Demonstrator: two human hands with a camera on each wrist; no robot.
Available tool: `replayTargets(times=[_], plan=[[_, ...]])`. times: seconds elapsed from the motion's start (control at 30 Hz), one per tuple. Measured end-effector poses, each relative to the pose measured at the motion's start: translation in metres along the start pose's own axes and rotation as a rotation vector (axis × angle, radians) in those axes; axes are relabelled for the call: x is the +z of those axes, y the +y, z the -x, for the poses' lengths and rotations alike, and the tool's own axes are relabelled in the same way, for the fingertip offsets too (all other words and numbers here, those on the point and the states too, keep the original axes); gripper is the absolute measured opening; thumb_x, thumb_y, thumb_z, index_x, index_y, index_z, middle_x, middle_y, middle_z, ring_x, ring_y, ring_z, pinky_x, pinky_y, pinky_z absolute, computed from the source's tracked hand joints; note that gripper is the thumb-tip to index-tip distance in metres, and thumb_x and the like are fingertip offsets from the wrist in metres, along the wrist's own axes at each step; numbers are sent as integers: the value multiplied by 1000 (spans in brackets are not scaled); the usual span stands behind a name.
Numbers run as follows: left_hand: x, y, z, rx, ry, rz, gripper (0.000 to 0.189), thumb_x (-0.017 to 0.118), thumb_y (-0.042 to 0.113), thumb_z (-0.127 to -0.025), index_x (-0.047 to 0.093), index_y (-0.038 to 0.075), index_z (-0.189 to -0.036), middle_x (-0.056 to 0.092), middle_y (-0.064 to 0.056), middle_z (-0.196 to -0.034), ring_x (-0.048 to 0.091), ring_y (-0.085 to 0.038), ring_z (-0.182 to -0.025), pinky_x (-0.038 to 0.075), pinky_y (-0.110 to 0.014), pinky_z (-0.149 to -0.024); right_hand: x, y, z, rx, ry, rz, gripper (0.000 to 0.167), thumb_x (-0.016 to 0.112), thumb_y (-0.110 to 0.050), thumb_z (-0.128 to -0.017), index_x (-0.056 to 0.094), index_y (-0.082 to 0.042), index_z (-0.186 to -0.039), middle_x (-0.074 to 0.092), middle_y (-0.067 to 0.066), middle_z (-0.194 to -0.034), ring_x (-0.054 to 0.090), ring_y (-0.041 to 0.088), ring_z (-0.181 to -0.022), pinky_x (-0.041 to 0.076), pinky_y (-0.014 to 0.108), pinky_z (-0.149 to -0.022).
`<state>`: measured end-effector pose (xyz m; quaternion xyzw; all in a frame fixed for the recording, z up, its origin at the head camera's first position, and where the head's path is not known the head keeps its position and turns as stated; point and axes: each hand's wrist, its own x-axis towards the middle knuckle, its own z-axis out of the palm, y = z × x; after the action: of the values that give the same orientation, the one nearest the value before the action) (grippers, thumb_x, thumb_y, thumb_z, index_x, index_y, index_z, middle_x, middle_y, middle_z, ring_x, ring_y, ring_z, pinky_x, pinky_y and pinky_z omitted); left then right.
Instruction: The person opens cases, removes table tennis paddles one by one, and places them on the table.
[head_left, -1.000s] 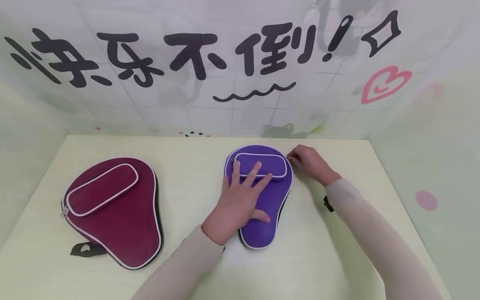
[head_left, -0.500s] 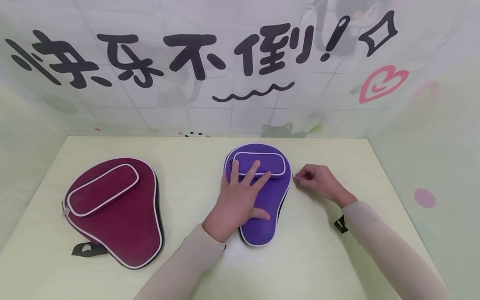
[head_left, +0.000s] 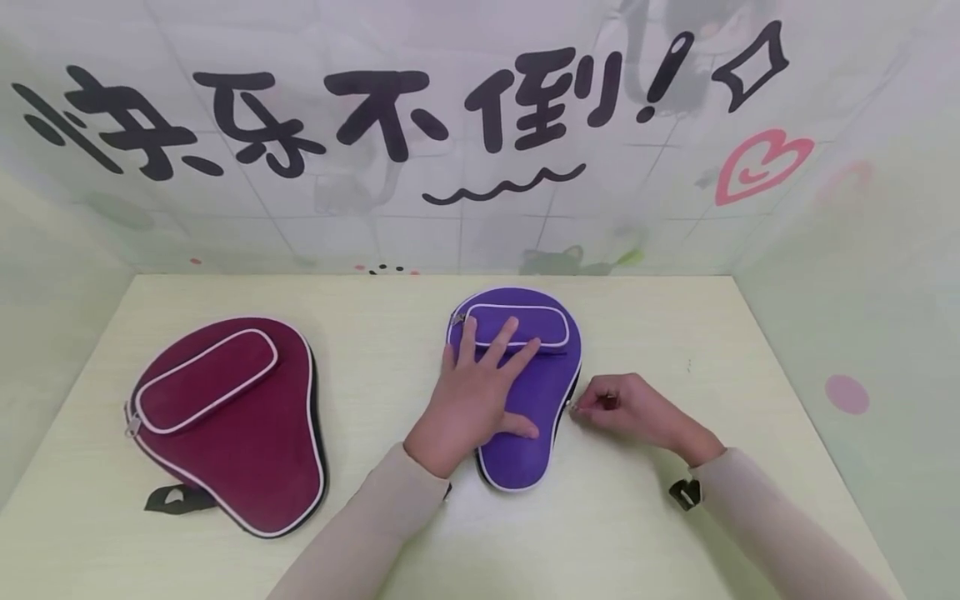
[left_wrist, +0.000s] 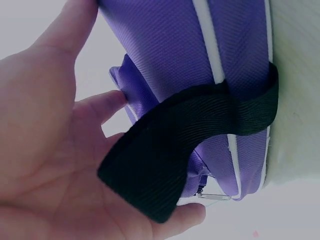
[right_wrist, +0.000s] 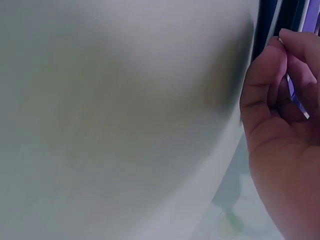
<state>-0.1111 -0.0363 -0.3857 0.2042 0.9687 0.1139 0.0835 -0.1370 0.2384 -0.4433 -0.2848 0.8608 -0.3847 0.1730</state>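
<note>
A purple table tennis bat case (head_left: 521, 462) with white piping lies on the table, its pocket (head_left: 551, 325) towards the far end. My left hand (head_left: 471, 400) rests on it with spread fingers, the fingertips on and beside the pocket. At the case's right edge, thumb and forefinger of my right hand (head_left: 626, 408) pinch a small metal zipper pull (head_left: 572, 403). In the right wrist view those fingers (right_wrist: 275, 62) hide most of the pull. Another zipper pull (left_wrist: 215, 196) shows by the pocket in the left wrist view, where a black strap (left_wrist: 165, 145) crosses the picture.
To the left on the pale table (head_left: 390, 333) lies a maroon bat case (head_left: 240, 450) with white piping, a silver zipper pull (head_left: 133, 426) and a black loop (head_left: 180, 500). A printed wall (head_left: 337, 242) stands behind the table, and a side wall (head_left: 885, 317) on the right.
My right hand has drawn the zipper pull towards me along the purple case's right edge, from beside the pocket to the narrowing side. The left hand stays spread on the case.
</note>
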Motion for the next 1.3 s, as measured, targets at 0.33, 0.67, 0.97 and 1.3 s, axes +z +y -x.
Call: replayTargets(times=[0.33, 0.67, 0.97, 1.3], plan=[[3, 0, 2, 45, 13, -31, 108, 73, 71, -74, 28, 29, -163, 15, -10, -173, 8, -57, -154, 57, -53, -99, 24, -42, 21, -156, -124, 34, 8, 73, -10, -93, 79, -16, -92, 69, -9, -80, 53, -8, -70, 51, 17, -62], [11, -1, 2, 55, 72, -49, 107, 72, 72, -72, 30, 31, -162, 18, -8, -173, 12, -56, -154, 46, -57, -112, 64, -79, 34, -304, -95, 256, 8, 71, -11, -95, 78, -15, -93, 75, -9, -87, 63, -9, -79, 52, 8, -71], [13, -4, 3, 45, 87, -19, 104, 73, 71, -72, 33, 33, -160, 19, -4, -173, 8, -53, -157, 19, -63, -126, 116, -122, 21, -289, 194, 690, 26, 79, -19, -85, 62, -20, -66, 56, -12, -55, 51, 1, -46, 40, 18, -43], [18, -2, 2, 41, 79, -89, 100, 67, 74, -74, 30, 38, -160, 16, -1, -174, 9, -50, -157, 20, -62, -126, 143, -136, 3, -275, 293, 907, 26, 79, -22, -85, 61, -15, -68, 53, -8, -58, 50, 6, -42, 38, 23, -37]])
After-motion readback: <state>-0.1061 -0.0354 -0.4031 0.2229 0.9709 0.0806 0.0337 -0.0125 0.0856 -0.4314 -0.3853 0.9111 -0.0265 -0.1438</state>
